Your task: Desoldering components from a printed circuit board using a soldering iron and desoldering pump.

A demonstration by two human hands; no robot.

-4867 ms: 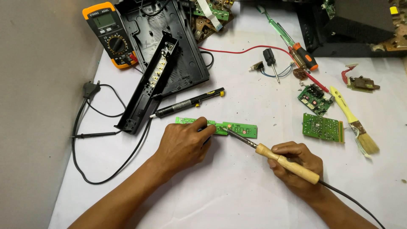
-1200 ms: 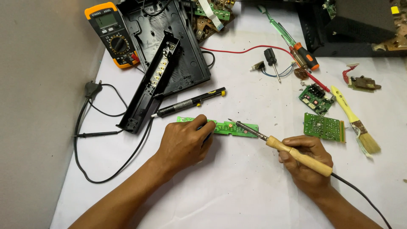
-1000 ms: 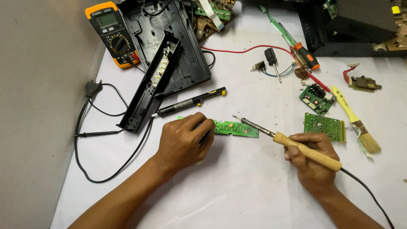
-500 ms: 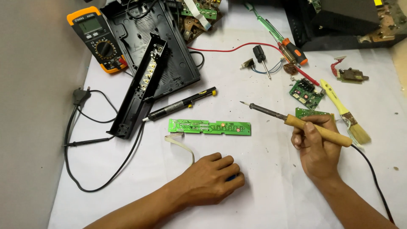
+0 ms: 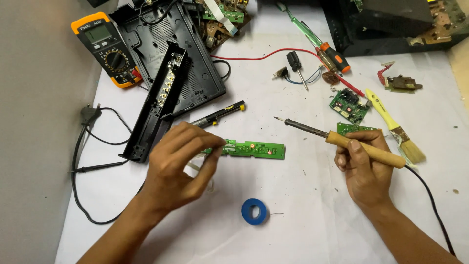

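A long green circuit board (image 5: pixel 254 149) lies on the white sheet (image 5: pixel 303 230). My left hand (image 5: pixel 176 166) pinches its left end between thumb and forefinger; a pale ribbon shows under the palm. My right hand (image 5: pixel 364 168) grips the wooden handle of a soldering iron (image 5: pixel 342 142), whose metal tip points left and is held off the board's right end. A blue spool of thin wire (image 5: pixel 254 211) lies in front of the board, between my arms.
An orange-edged multimeter (image 5: pixel 105 49), an open black plastic case (image 5: pixel 188 63) and a black connector strip (image 5: pixel 156 107) lie at the back left. A pen-shaped tool (image 5: pixel 218 113), screwdrivers (image 5: pixel 322 46), small green boards (image 5: pixel 348 105), a yellow brush (image 5: pixel 395 129) and a plug lead (image 5: pixel 90 115) surround the work.
My left hand came back from the near edge onto the board's left end. The blue spool now lies on the sheet. The iron stays lifted off the board.
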